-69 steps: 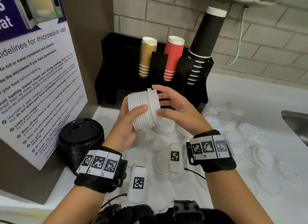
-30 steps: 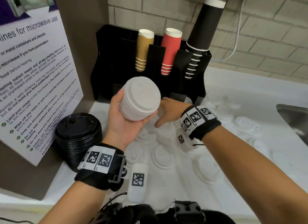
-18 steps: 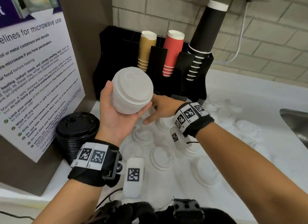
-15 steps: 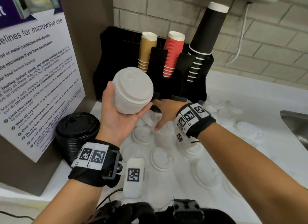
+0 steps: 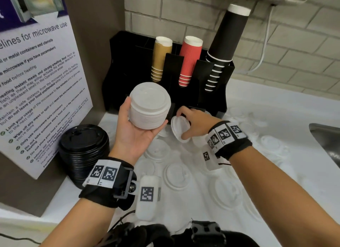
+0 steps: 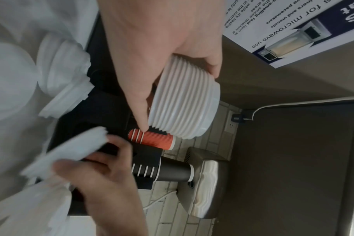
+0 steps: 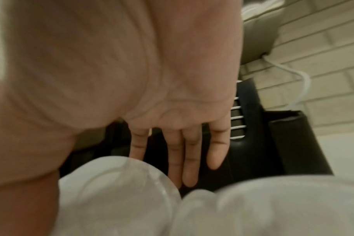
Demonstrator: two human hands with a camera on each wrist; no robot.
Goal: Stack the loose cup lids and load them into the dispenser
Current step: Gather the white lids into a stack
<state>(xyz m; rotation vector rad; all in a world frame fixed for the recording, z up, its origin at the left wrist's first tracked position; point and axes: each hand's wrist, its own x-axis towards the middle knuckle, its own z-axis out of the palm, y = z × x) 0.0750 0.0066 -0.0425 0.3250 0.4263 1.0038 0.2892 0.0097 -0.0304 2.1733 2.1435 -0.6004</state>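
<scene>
Just in front of the black cup dispenser (image 5: 165, 75), left hand (image 5: 135, 134) raised palm-up, thumb on one side and fingers curled round the other side of a stack of white lids (image 5: 149, 105), top face tilted toward the head camera. Right of that stack and lower, nearer the dispenser's base, right hand (image 5: 196, 123) turned back-up, thumb and fingertips pinching a single white lid (image 5: 179, 130) held on edge, clear of the counter. Both wrists strapped in black bands with tag markers.

Spread on the white counter (image 5: 276, 107) in front of the dispenser and out to its right, many loose white lids (image 5: 177, 176), mostly lying flat. Left of the dispenser, beside the microwave notice (image 5: 36, 85), a stack of black lids (image 5: 84, 151). Standing in the dispenser's slots, tan cups (image 5: 161, 57), red cups (image 5: 189, 59) and black cups (image 5: 226, 40).

Seen only from the left wrist: ribbed side of the stack (image 6: 184, 102) with its nested rims, and a further leaning pile of white lids (image 6: 65, 76) against the dispenser's foot. Seen only from the right wrist: palm and four nearly straight fingers (image 7: 190, 153) reaching toward the dispenser's base, the pinched lid (image 7: 119, 191) blurred and close to the lens; thumb contact not discernible there.
</scene>
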